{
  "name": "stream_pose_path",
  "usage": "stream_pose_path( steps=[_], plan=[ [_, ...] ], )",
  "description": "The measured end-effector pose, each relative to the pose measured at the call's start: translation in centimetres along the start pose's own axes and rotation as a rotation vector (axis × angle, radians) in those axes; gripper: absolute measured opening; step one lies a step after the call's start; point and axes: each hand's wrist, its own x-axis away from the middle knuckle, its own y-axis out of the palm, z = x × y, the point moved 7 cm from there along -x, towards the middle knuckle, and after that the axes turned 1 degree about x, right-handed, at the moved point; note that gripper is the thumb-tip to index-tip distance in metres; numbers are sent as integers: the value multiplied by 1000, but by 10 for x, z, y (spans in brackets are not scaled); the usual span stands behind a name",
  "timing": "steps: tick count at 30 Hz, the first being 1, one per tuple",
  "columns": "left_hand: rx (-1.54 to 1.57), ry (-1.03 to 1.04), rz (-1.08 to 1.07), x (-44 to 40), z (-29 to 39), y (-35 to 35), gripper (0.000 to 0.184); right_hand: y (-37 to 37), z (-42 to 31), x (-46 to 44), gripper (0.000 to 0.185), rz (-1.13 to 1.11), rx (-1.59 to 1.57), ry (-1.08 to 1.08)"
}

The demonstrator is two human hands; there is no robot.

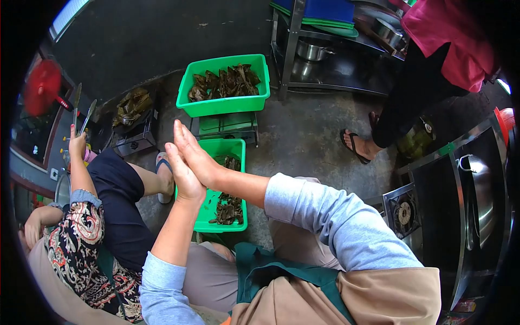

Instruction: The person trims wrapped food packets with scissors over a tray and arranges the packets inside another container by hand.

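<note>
"Near tub [206,216]: what were its material and form?"

"Bright green, smooth and plastic-looking. The plan was rectangular, with rounded corners and a raised rim. Dark brown leafy pieces [229,210], crumpled and ragged-edged, lay mainly along its right side; bare green bottom showed at left."

"Which way did it point?"

"The long axis ran forward from the wearer, with one short end facing the knees. It was located directly in front of the lap; the right forearm crossed its middle in view."

"What was the condition of the hands?"

"The left hand [185,176] and right hand [201,160] were set palm to palm, fingers straight and pointing forward and up. Both appeared released. Whether anything lay between the palms could not be determined."

"And beyond the near tub?"

"A far tub [225,106], also green, sat crosswise, its long axis running left to right. It contained folded, leaf-wrapped bundles [223,84], dark and wrinkled, packed in a row. To its left, a boxy stove [134,138] carried a heap of leaf [131,108]."

"The outer zone?"

"At left, a co-worker's hand [78,146] gripped slender metal tongs [76,108], tips upward. At upper right stood a metal rack [292,51]. The floor [309,124] was grey, mottled and hard-looking."
</note>
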Motion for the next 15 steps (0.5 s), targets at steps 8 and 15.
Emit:
stream_pose_path(
  steps=[8, 15],
  plan=[
    [-539, 203, -207, 26, 21, 28, 73, -8, -3, 12, 87, 69, -705, 271],
    [-1023, 268, 9, 14, 22, -5, 64, 15, -3, 35, 71, -131, -757, 316]
  ],
)
